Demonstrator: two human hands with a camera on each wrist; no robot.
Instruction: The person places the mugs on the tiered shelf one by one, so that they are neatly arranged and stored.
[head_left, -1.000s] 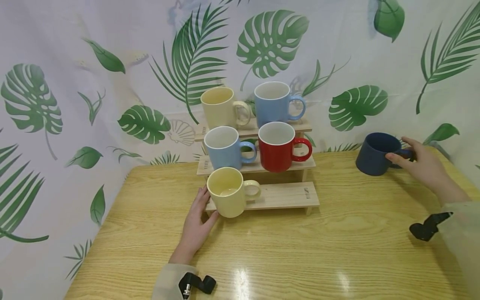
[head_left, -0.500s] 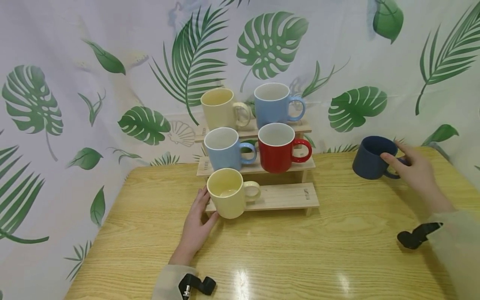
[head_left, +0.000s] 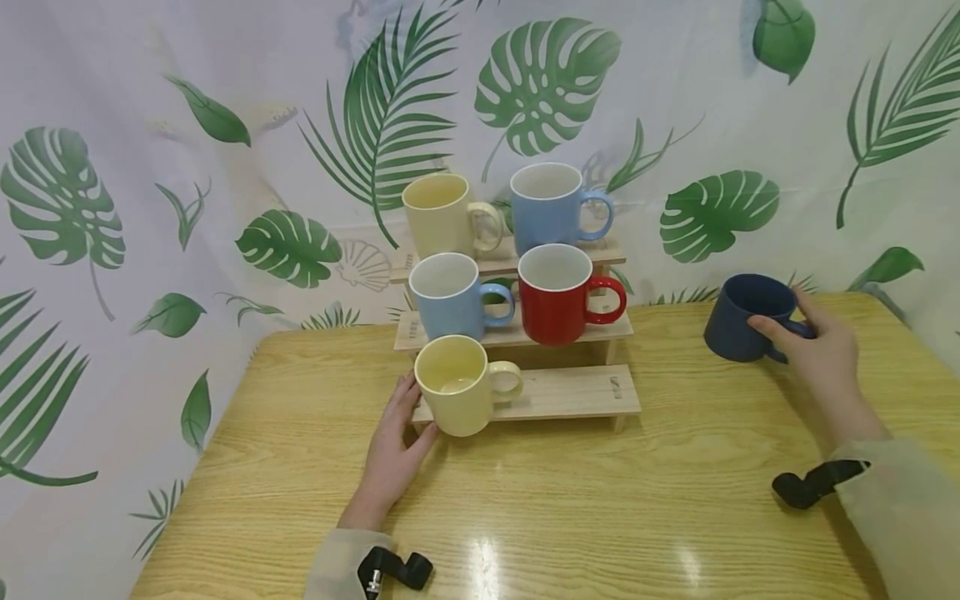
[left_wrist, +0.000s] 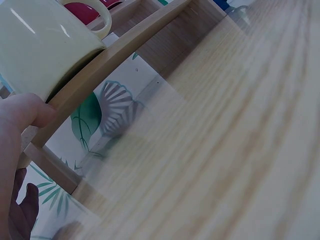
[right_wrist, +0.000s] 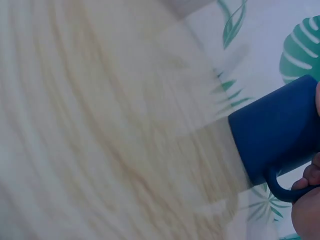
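Observation:
My right hand [head_left: 825, 358] grips the handle of a dark blue mug [head_left: 738, 321] at the right, thumb near its rim. The right wrist view shows the blue mug [right_wrist: 277, 130] with fingers [right_wrist: 311, 175] at its handle; whether its base touches the table I cannot tell. My left hand [head_left: 393, 450] holds the left end of the stepped wooden rack [head_left: 562, 392], beside a pale yellow mug [head_left: 450, 396] on the lowest step. In the left wrist view the thumb [left_wrist: 37, 110] presses the step's front edge, under the yellow mug [left_wrist: 45, 45], with other fingers below.
The middle step bears a light blue mug [head_left: 446, 300] and a red mug [head_left: 555, 300]. On the top step stand a cream mug [head_left: 437, 221] and another light blue mug [head_left: 543, 212]. Leaf-printed cloth [head_left: 285, 167] hangs behind the wooden table [head_left: 600, 517].
My right hand has moved left and slightly toward me, bringing the dark blue mug a little the same way. My left hand and the mugs on the rack have stayed put.

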